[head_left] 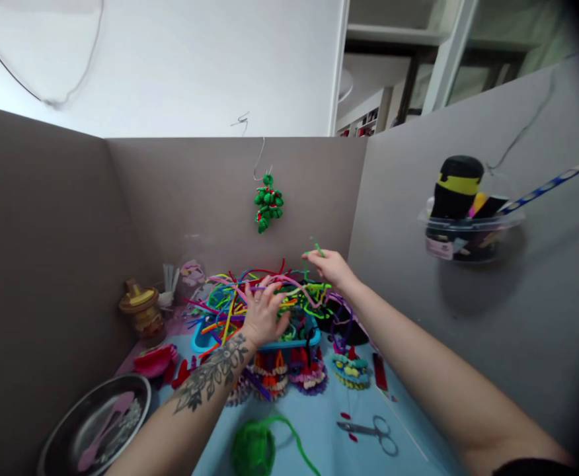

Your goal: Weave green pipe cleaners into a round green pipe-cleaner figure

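A heap of many-coloured pipe cleaners [230,307] fills a blue tray [279,345] at the back of the table. Spread fingers of my left hand [264,316] rest on or just over the heap, pressing among the strands; no firm grip shows. To the right and higher, my right hand [333,268] is closed in a pinch on a green pipe cleaner [319,250], lifted above the heap's right side. Closer to me sit a ball of green yarn [253,449] with a loose tail and a pair of scissors [369,431].
Several fuzzy crafted pieces [351,371] line the tray's front. A metal bowl [143,390] holding a pink tool stands at left, near a lidded jar [143,314]. Grey partitions enclose the table; a green ornament [268,201] and a plastic tub [461,238] hang on them.
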Available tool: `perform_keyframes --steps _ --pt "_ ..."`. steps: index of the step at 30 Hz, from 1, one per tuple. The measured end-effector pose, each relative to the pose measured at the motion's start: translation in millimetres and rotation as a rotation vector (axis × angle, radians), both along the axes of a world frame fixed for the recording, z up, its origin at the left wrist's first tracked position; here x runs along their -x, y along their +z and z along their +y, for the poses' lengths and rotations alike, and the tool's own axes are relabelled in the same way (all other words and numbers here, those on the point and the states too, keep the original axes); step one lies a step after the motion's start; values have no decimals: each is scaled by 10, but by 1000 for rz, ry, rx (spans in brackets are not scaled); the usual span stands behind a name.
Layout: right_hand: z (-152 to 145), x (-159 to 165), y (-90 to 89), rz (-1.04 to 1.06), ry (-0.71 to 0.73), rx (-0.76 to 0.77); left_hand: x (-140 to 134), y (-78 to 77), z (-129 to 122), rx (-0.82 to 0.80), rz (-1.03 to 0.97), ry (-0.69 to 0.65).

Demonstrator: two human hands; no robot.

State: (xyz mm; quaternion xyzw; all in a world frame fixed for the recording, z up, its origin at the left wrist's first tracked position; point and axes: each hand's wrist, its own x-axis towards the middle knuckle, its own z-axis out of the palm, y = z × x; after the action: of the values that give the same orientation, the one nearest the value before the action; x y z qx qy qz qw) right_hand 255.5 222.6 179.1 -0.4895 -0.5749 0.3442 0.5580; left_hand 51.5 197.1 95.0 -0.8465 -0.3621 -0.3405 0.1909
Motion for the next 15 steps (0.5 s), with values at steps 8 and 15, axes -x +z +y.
perform_keyframes --steps 8,15 --pt "-308 242 166 -303 277 69 -618 7 171 149 314 -2" --pt "-261 -174 122 -986 -85 -83 -245 106 379 101 484 2"
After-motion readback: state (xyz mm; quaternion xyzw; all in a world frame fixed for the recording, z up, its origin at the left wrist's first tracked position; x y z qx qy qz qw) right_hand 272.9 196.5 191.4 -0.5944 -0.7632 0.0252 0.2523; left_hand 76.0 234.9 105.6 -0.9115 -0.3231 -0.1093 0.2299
